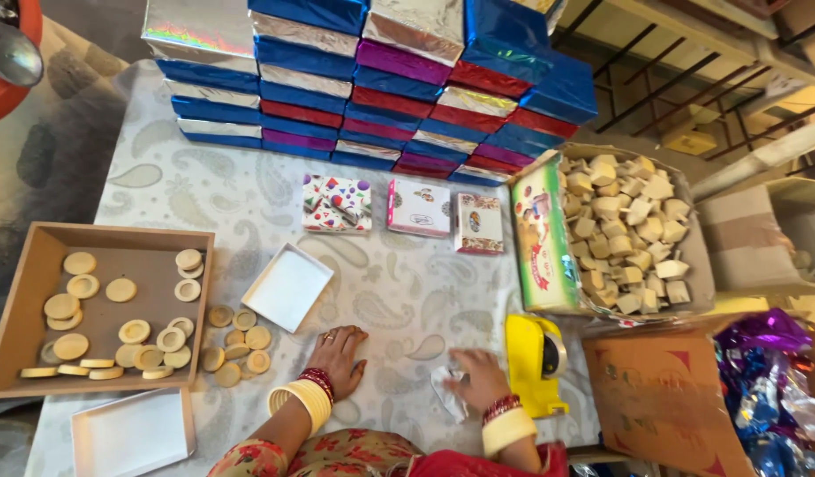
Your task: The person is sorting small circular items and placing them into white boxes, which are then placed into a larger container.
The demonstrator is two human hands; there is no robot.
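Observation:
My left hand (339, 352) rests flat on the patterned tablecloth (390, 291), fingers spread, holding nothing. Just left of it lie several round cream discs (235, 340). My right hand (478, 378) presses on a crumpled piece of white paper (446, 389), blurred by motion. A yellow tape dispenser (533, 362) stands right beside that hand. An open white box (287, 287) lies above my left hand. Both wrists wear cream and red bangles.
A brown tray (23, 300) at left holds several discs. A white lid (132, 433) lies below it. Three small patterned boxes (421, 208) sit mid-table. Shiny foil-wrapped boxes (372, 79) are stacked behind. A carton of pale blocks (628, 234) and a cardboard box of foil wrappers (769, 380) stand at right.

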